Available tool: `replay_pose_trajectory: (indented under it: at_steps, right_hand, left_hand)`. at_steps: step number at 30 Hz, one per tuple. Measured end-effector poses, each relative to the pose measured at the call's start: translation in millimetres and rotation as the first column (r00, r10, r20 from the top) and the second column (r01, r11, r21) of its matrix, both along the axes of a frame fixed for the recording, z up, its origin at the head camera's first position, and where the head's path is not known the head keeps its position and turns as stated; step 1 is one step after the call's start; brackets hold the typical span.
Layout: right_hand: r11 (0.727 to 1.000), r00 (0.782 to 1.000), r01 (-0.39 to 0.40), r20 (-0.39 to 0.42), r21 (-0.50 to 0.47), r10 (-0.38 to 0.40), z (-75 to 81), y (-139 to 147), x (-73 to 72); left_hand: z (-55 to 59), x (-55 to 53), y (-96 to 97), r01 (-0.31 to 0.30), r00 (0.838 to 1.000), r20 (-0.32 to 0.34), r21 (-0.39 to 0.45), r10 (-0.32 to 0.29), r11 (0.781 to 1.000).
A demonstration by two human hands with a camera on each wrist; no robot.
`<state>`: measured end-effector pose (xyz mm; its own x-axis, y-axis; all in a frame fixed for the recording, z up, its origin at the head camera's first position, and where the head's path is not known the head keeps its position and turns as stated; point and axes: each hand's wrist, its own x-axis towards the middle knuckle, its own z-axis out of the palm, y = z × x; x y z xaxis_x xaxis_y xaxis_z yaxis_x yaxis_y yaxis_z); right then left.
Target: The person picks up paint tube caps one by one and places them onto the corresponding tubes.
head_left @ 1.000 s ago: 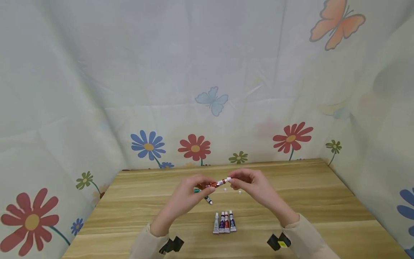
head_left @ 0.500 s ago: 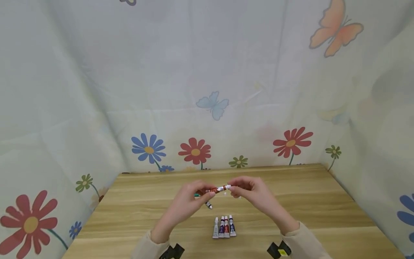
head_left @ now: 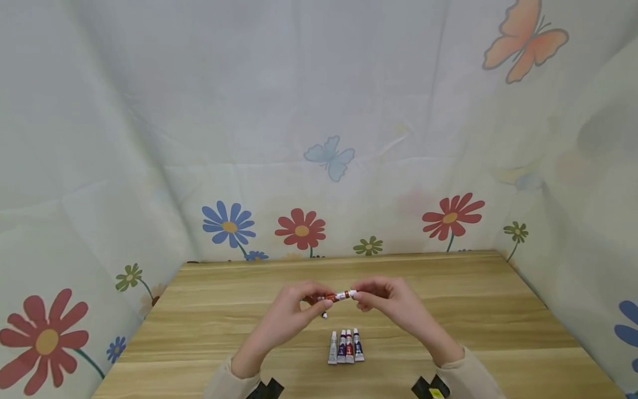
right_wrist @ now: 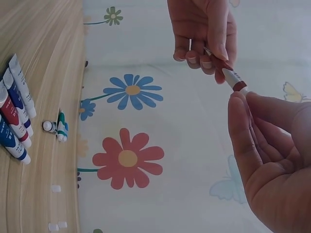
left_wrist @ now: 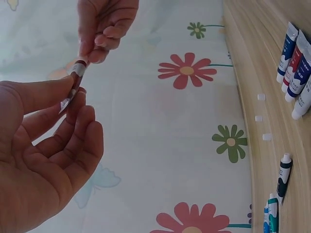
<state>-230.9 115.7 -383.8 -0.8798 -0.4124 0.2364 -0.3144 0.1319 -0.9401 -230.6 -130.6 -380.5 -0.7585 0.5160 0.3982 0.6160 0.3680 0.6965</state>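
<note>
My left hand (head_left: 289, 311) pinches the body of a reddish-brown and silver paint tube (head_left: 339, 297) between thumb and fingers, above the table. The tube's white cap end (head_left: 353, 293) points right, and my right hand (head_left: 397, 301) pinches it between thumb and forefinger. In the right wrist view, the brown band of the tube (right_wrist: 234, 80) shows just beyond those fingertips, which cover most of the cap. The left wrist view shows the tube's flat crimped end (left_wrist: 64, 105) below my left thumb.
Several paint tubes (head_left: 346, 348) lie side by side on the wooden table (head_left: 448, 343) near me. Farther off lie a black tube (left_wrist: 284, 177), a green tube (left_wrist: 273, 213) and a blue tube (left_wrist: 266, 219). Three small white caps (left_wrist: 258, 118) are scattered nearby. A flowered cloth (head_left: 249, 183) hangs behind.
Both hands have come down a little in the head view, and the tube lies closer to level than a second ago. Each hand keeps its hold on the tube.
</note>
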Motion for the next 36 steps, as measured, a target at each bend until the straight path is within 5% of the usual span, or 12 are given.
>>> replay_pose_trajectory:
  at_steps: [10,25,36]
  right_hand:
    - [0.997,1.0,-0.007,0.0,0.077,0.006,-1.6,2,0.0]
    - [0.997,0.999,-0.053,0.006,0.059,0.053,-5.8,-6,-0.2]
    - [0.987,0.998,-0.013,-0.055,0.157,0.022,20.7,-12,21.2]
  left_hand:
    - [-1.4,0.9,0.5,0.005,1.0,-0.006,-0.017,-0.006,1.0]
    - [-1.7,3.3,-0.8,0.009,1.0,-0.006,-0.037,-0.009,0.999]
    - [-0.8,5.9,-2.1,0.042,0.999,-0.013,-0.031,-0.042,0.999]
